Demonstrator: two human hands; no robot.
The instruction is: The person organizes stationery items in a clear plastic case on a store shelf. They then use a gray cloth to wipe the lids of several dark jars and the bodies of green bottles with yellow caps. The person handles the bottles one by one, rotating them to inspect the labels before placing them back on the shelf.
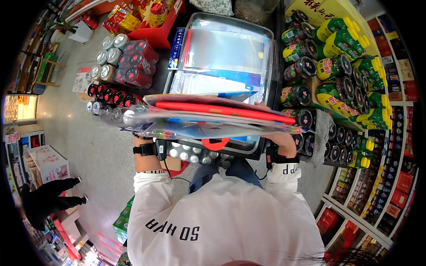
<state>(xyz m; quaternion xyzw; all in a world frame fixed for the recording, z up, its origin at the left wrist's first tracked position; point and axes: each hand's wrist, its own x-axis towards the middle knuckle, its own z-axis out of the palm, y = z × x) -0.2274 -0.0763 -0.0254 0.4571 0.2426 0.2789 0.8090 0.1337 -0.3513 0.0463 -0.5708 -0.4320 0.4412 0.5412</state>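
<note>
A stack of flat red packets and clear plastic bags (216, 111), seen nearly edge-on, spans both my hands above a clear-topped bin (229, 20). My right hand (279, 137) grips the stack's right end, with fingertips showing over its far side. At the left end my left hand is hidden by the plastic; only the wrist with a black strap shows below it. Inside the bin lie flat plastic sleeves (226, 50) and blue and white packets (213, 83). A red curved piece (215, 143) shows at the bin's near edge.
Cans (136, 63) and dark bottles with red caps (108, 94) stand left of the bin. Jars (303, 66) and green-yellow bottles (336, 43) crowd the right, beside a grey cloth (321, 136). Shelves line the far right. A person in black (53, 199) is at the lower left.
</note>
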